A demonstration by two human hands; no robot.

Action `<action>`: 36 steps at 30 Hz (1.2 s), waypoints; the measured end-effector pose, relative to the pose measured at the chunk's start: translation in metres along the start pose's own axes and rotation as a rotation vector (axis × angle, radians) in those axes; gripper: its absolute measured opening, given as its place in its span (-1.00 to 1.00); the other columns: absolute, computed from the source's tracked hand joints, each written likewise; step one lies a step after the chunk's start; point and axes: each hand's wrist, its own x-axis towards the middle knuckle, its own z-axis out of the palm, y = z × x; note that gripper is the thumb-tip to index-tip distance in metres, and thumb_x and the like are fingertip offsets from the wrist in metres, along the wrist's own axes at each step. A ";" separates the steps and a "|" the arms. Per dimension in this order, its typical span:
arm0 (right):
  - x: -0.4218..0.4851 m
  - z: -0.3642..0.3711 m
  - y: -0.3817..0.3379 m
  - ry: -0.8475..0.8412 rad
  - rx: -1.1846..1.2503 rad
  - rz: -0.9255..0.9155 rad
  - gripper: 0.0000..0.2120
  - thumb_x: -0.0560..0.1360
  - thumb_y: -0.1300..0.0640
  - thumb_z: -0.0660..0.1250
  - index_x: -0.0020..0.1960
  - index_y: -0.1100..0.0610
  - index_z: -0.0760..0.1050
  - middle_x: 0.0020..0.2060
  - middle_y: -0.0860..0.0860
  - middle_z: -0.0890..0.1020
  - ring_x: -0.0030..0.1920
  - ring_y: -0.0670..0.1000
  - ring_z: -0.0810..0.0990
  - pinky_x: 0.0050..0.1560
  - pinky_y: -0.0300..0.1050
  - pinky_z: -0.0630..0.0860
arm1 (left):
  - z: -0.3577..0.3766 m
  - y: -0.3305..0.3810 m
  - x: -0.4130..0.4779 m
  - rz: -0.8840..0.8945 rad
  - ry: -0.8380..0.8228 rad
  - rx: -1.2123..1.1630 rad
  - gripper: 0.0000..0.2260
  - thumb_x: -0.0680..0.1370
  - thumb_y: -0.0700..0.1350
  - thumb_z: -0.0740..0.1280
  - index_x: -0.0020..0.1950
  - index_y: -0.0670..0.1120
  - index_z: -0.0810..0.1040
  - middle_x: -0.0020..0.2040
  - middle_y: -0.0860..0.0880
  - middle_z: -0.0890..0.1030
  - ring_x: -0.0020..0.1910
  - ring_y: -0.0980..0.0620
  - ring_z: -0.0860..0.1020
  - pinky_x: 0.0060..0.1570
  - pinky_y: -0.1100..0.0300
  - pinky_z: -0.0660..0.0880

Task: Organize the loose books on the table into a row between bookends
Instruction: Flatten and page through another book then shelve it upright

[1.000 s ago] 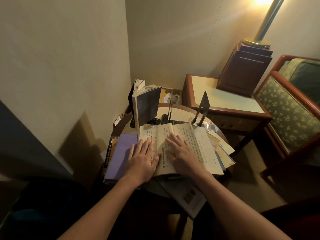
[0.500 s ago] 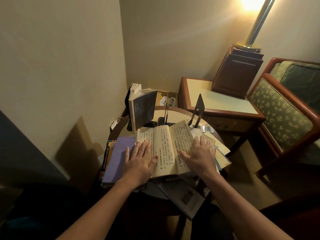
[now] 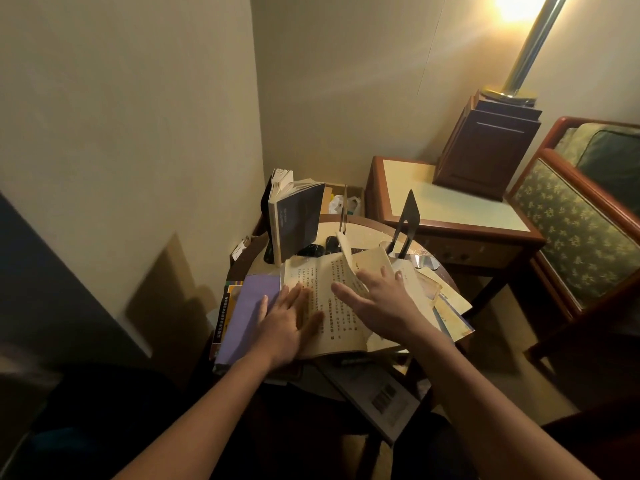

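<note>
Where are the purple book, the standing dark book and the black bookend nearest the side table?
purple book [image 3: 247,306]: head view, middle of its cover.
standing dark book [image 3: 301,220]: head view, middle of its front cover.
black bookend [image 3: 410,211]: head view, upper part of its upright plate.

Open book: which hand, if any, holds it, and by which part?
Left hand presses flat on the open book's left page, no grip. Right hand meets its raised right pages; grip cannot be told.
</note>
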 end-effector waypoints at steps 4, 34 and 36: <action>0.009 0.010 0.002 -0.048 0.032 -0.003 -0.10 0.42 -0.59 -0.19 0.51 -0.10 0.35 0.45 0.06 0.45 0.56 0.23 0.19 0.54 0.36 -0.12 | -0.017 0.005 -0.005 -0.108 -0.050 -0.194 -0.54 0.70 0.12 0.08 0.60 0.13 0.11 0.62 0.12 0.04 0.61 -0.05 -0.13 0.54 -0.10 -0.18; 0.018 0.041 0.007 -0.159 0.213 -0.115 -0.60 0.69 -0.14 0.03 0.39 -0.09 0.51 0.56 -0.02 0.26 0.59 0.18 0.02 0.50 0.16 0.22 | -0.033 -0.004 0.004 -0.293 -0.009 -0.871 -0.44 0.61 0.32 -0.02 0.25 -0.03 0.55 0.10 -0.09 0.66 0.05 -0.02 0.63 0.18 0.02 0.57; 0.021 0.047 0.014 -0.184 -0.106 -0.231 -0.58 0.66 -0.19 -0.02 0.44 -0.23 0.40 0.61 -0.09 0.07 0.59 0.18 -0.25 0.55 0.30 -0.24 | -0.029 0.003 0.002 -0.240 0.114 -0.846 -0.55 0.67 0.19 0.02 0.33 -0.07 0.47 0.14 -0.15 0.64 -0.07 0.06 0.64 -0.13 0.30 0.60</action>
